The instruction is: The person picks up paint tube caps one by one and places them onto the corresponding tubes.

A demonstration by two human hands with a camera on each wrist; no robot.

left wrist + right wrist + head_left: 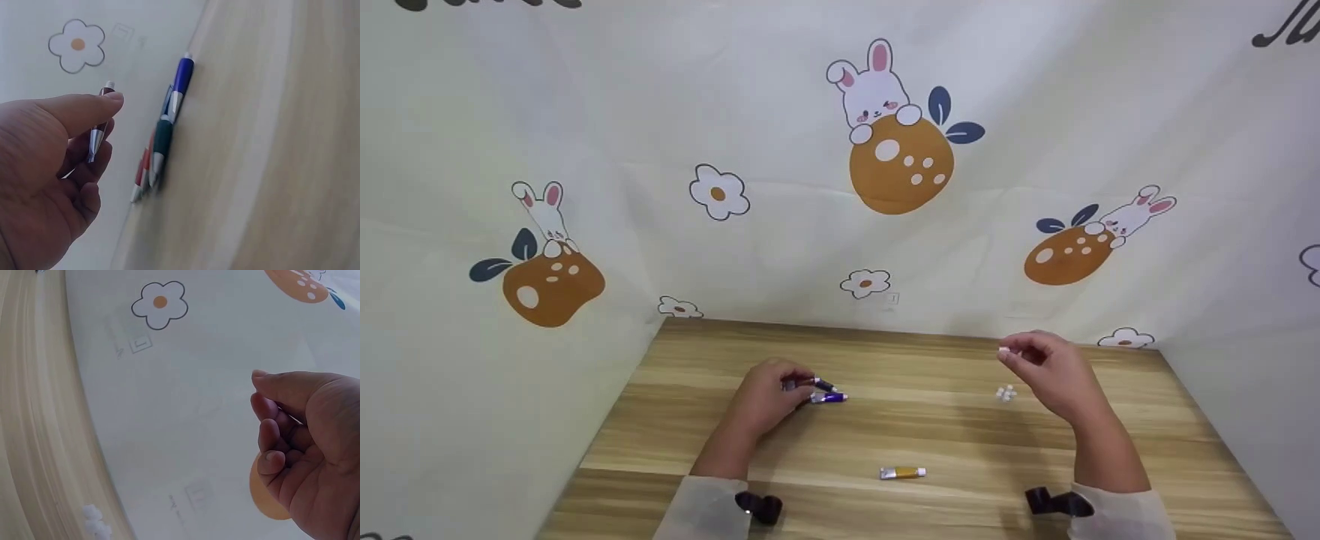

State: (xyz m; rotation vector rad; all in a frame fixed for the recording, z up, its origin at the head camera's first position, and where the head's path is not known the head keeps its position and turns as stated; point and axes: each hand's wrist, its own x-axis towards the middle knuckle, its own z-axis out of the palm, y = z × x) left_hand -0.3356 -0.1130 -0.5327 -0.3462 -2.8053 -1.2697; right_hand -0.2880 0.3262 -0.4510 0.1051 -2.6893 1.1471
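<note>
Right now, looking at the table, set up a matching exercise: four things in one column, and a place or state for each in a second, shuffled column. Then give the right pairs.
Things:
1. yellow tube
2. small white pieces
3. left hand
4. blue pen

Places or states:
A. pinches a maroon pen
B. lies on the table beside a green pen
C. lies alone near the front edge, between the two arms
D. sit on the table under the right hand

Pairs: 1-C, 2-D, 3-A, 4-B
</note>
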